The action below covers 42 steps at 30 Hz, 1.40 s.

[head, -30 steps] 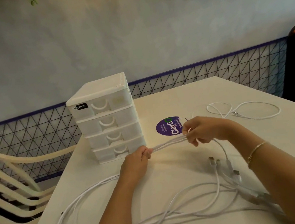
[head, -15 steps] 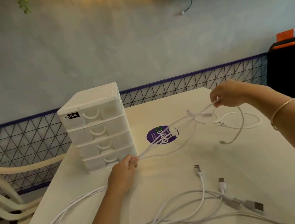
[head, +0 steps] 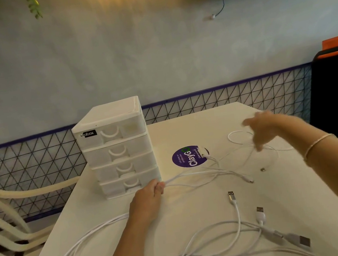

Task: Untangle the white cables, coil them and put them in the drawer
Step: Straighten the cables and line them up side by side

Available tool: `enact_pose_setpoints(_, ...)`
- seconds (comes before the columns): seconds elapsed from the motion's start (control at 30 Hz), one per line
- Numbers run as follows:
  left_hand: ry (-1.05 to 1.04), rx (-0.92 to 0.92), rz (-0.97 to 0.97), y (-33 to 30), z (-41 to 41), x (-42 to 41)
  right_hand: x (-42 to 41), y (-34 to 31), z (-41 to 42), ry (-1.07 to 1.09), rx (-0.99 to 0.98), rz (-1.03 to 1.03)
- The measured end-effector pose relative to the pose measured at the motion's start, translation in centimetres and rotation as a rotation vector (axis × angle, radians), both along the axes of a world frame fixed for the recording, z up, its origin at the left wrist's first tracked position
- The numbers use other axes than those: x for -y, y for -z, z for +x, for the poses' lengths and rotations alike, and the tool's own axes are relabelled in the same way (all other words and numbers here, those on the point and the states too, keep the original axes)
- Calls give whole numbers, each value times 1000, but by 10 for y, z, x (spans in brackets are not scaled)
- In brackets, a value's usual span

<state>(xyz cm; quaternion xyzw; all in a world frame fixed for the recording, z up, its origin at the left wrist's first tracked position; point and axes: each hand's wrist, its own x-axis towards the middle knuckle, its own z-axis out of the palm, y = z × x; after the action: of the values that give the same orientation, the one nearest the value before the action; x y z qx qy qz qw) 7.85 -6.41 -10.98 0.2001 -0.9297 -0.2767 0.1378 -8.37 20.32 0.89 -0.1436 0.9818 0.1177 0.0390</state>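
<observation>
Left hand [head: 149,197]: fingers pinch the white cables [head: 194,175], just beside the drawer box [head: 119,150].
Right hand [head: 266,128]: blurred, fingers spread, grasping nothing.

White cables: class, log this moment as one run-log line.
left hand pinches white cables | right hand blurred, above table | drawers all closed

Left hand [head: 150,200] pinches a bunch of white cables [head: 194,175] just in front of the drawer unit [head: 115,148] — right hand [head: 260,129], blurred, fingers spread, hovers over the table [head: 302,185] — loose plugs nearby.
</observation>
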Motion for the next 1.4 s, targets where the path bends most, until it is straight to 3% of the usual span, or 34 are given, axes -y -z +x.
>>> enact_pose_setpoints(0.1, 10, -9, 6, 0, 1, 0, 61, 10, 35, -343, -12, -171)
enact_pose_setpoints(0.17, 25, -13, 3, 0, 2, 0, 103, 22, 54, -466, -46, -233)
enact_pose_setpoints(0.23, 37, -27, 5, 0, 3, -1, 133, 36, 69, -544, 51, -289)
enact_pose_setpoints(0.37, 47, -61, 30, 0, 3, 0, 142, 64, 72, -427, 424, -561)
enact_pose_setpoints(0.47, -2, -91, 44, -2, 1, 6, 123, 69, 63, -402, 473, -643)
enact_pose_setpoints(0.73, 75, -113, 158, -5, -1, 0, 99, 62, 43, -458, 362, -637)
enact_pose_setpoints(0.93, 84, -121, 125, -8, 1, 2, 106, 65, 49, -416, 613, -734)
enact_pose_setpoints(1.03, 120, -99, 110, -8, 0, -2, 115, 64, 55, -423, 649, -806)
enact_pose_setpoints(1.27, 142, -66, 86, -6, 2, 1, 126, 60, 62, -464, 665, -659)
enact_pose_setpoints(1.4, 146, -72, 95, -7, 2, -1, 129, 57, 66, -522, 561, -583)
